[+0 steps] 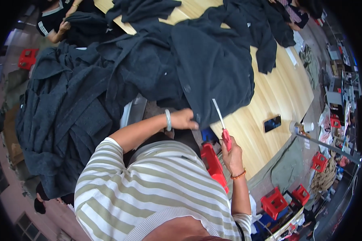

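Observation:
A dark grey buttoned coat (217, 68) lies over the table's near edge, its front corner hanging toward me. My left hand (184, 119), with a pale bangle at the wrist, is at that corner. Its fingers are curled at the cloth's edge and seem to pinch it; the fingertips are partly hidden. In my right hand (232, 154), with an orange bead bracelet below it, is a red-handled cutting tool (226, 138). Its long thin metal blade points away from me, with the tip over the coat. Whether it has one blade or two cannot be made out.
More dark garments (68, 104) are heaped on the left and far side. The wood-grain table (281, 92) carries a phone (272, 123) and a jar (297, 127) near its right edge. Red stools (274, 203) stand lower right. Other people's hands (63, 26) handle cloth across the table.

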Demonstrator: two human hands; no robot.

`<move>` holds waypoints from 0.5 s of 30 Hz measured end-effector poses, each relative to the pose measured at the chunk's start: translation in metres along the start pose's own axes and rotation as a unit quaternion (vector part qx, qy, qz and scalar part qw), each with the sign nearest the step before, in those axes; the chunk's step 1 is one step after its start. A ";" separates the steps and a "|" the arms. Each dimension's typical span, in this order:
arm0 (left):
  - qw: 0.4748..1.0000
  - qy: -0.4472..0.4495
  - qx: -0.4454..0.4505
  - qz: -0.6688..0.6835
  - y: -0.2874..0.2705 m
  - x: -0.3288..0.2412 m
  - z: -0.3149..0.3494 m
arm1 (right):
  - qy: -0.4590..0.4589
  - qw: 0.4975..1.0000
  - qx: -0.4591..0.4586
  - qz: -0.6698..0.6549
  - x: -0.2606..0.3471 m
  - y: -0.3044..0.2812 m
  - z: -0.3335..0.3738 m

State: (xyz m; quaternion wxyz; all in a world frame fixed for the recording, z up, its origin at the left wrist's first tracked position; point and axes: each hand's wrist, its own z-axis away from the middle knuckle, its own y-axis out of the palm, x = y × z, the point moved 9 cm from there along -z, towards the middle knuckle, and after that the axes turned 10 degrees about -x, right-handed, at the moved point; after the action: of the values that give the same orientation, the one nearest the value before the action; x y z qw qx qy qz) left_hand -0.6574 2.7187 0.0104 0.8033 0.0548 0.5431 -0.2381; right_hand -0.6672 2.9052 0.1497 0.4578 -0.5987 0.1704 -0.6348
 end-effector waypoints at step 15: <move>0.891 -0.172 -0.401 -0.129 -0.306 -0.053 -0.134 | 0.075 0.988 -0.056 -0.127 -0.051 -0.031 -0.098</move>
State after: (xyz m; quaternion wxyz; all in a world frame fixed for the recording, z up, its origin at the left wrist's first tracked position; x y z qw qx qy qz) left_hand -0.9220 2.5126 0.0557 0.8003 -0.3841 0.4476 -0.1076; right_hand -0.7759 2.9290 0.1202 0.3254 -0.5908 0.1623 -0.7202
